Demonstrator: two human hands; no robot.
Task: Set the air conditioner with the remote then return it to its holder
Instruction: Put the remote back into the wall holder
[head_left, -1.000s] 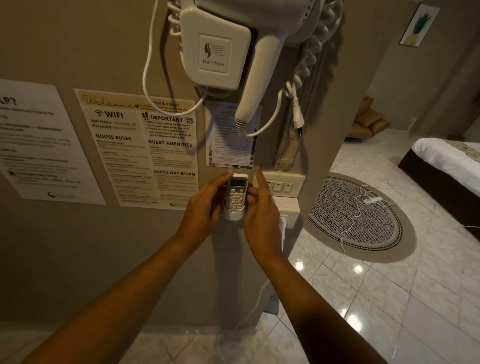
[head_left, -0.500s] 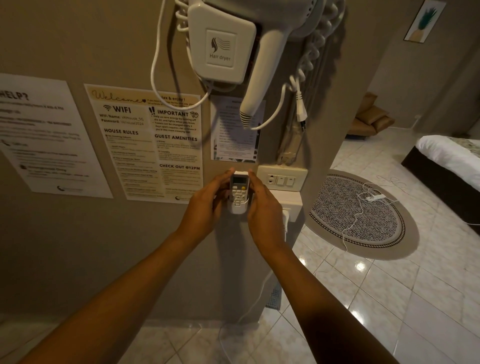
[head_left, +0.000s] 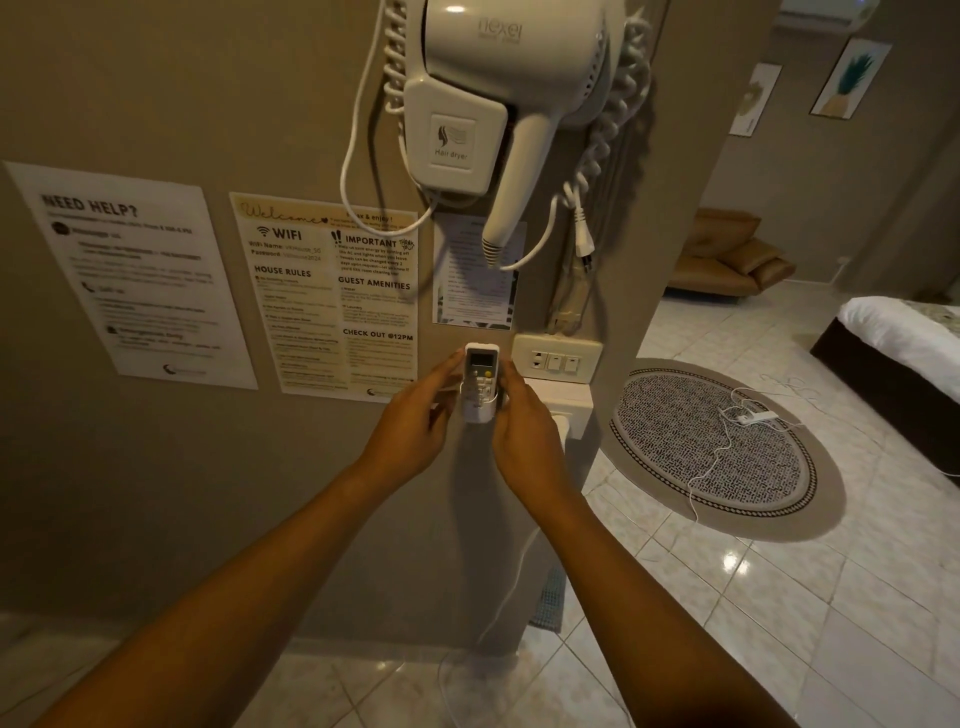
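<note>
A small white air conditioner remote (head_left: 480, 371) with a grey screen and a yellow button stands upright against the tan wall. Its lower part sits in a white wall holder (head_left: 477, 413). My left hand (head_left: 415, 423) touches its left side with the fingertips. My right hand (head_left: 522, 431) grips its right side, fingers curled by the holder's rim. Both hands close around the remote. A corner of the air conditioner (head_left: 826, 13) shows at the top right, high on the far wall.
A white hair dryer (head_left: 498, 98) with a coiled cord hangs just above. Printed notices (head_left: 324, 296) cover the wall to the left. A switch plate (head_left: 556, 358) sits right of the remote. A round rug (head_left: 717, 447), a bed (head_left: 904, 343) and a sofa (head_left: 727, 254) lie on the right.
The remote has sunk a little lower into the holder and my hands stay on its sides. The camera has tilted up, so more of the hair dryer shows.
</note>
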